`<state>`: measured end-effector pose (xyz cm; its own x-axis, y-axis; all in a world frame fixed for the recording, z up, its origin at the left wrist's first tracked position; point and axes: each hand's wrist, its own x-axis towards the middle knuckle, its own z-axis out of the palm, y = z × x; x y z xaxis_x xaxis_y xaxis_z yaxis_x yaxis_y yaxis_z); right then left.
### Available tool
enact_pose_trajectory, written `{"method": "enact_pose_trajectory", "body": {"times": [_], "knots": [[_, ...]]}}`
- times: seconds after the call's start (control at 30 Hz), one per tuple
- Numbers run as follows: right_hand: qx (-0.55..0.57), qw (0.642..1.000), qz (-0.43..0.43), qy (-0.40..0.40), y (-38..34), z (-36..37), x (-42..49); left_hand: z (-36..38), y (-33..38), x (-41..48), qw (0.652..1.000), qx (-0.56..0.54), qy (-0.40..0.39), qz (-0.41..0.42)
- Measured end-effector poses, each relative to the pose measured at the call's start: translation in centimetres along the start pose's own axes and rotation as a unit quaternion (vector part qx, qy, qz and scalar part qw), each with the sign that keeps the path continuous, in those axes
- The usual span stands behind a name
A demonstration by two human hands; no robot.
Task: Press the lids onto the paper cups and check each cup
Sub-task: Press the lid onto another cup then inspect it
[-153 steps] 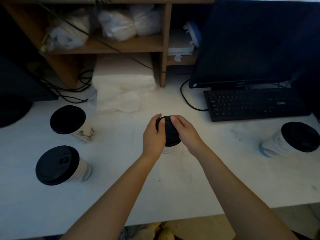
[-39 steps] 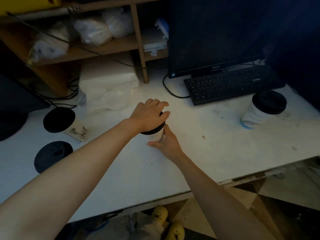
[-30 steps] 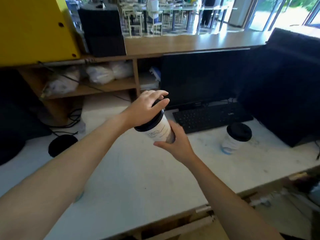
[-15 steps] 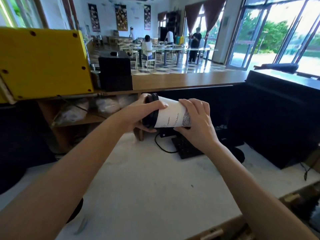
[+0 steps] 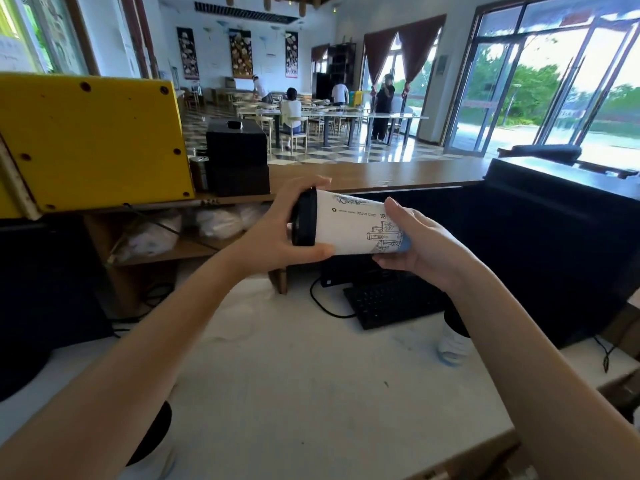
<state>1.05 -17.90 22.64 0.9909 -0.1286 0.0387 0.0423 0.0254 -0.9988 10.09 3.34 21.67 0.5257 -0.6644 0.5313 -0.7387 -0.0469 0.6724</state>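
Note:
I hold a white paper cup [image 5: 349, 226] with blue line drawings sideways in the air above the counter. Its black lid [image 5: 304, 221] is on and points left. My left hand [image 5: 273, 230] wraps around the lid end, thumb under the cup. My right hand [image 5: 415, 242] grips the cup's base. A second lidded cup [image 5: 452, 344] stands on the white counter at the right, partly hidden behind my right forearm. Another black-lidded cup [image 5: 156, 431] shows at the lower left under my left forearm.
A black keyboard [image 5: 391, 301] and a dark monitor [image 5: 433, 223] sit at the back of the white counter [image 5: 304, 382]. A yellow box [image 5: 90, 143] rests on the wooden shelf at the left. A dark cabinet [image 5: 571, 244] stands at the right.
The cup was lifted off the counter and tipped onto its side, lid to the left. My head has risen, so the room beyond the counter is in view. Since half a second ago the cup barely moved.

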Motion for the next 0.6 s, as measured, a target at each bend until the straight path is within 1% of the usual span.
{"method": "enact_pose_trajectory", "body": {"times": [0.07, 0.1, 0.13, 0.2, 0.23, 0.3, 0.37, 0.4, 0.47, 0.53, 0.57, 0.6], "knots": [[0.018, 0.998, -0.050, 0.029, 0.2, -0.1, -0.2, -0.5, 0.1, 0.3, 0.995, -0.079, -0.012, -0.066], [0.015, 0.997, -0.074, 0.036, 0.3, -0.1, -0.3, -0.7, 0.2, 0.4, 0.983, -0.142, -0.008, -0.114], [0.012, 0.995, -0.095, 0.036, 0.4, -0.1, -0.4, -0.9, 0.4, 0.5, 0.962, -0.217, -0.006, -0.164], [0.009, 0.991, -0.132, 0.033, 0.4, -0.1, -0.3, -1.0, 0.6, 0.8, 0.906, -0.344, -0.030, -0.244], [-0.003, 0.987, -0.155, 0.034, 0.5, -0.1, -0.3, -1.0, 0.8, 0.9, 0.887, -0.375, -0.045, -0.268], [-0.054, 0.975, -0.214, 0.033, 0.5, -0.4, -0.1, -0.9, 1.2, 1.2, 0.867, -0.397, -0.049, -0.298], [-0.098, 0.963, -0.252, 0.010, 0.3, -0.7, -0.1, -0.9, 1.7, 1.7, 0.851, -0.411, -0.016, -0.326], [-0.111, 0.960, -0.256, -0.008, 0.2, -0.7, -0.2, -0.7, 2.1, 2.0, 0.845, -0.415, 0.010, -0.338], [-0.133, 0.959, -0.247, -0.032, 0.3, -0.9, -0.2, -0.3, 2.3, 2.3, 0.842, -0.416, 0.051, -0.340], [-0.141, 0.964, -0.224, -0.021, 0.2, -0.9, -0.1, 0.1, 1.8, 2.3, 0.868, -0.388, 0.064, -0.305], [-0.127, 0.972, -0.198, 0.004, 0.2, -1.0, 0.0, 0.3, 1.7, 2.2, 0.886, -0.364, 0.065, -0.280], [-0.092, 0.984, -0.151, 0.026, -0.1, -1.1, 0.1, 0.5, 1.5, 2.1, 0.904, -0.338, 0.064, -0.256]]}}
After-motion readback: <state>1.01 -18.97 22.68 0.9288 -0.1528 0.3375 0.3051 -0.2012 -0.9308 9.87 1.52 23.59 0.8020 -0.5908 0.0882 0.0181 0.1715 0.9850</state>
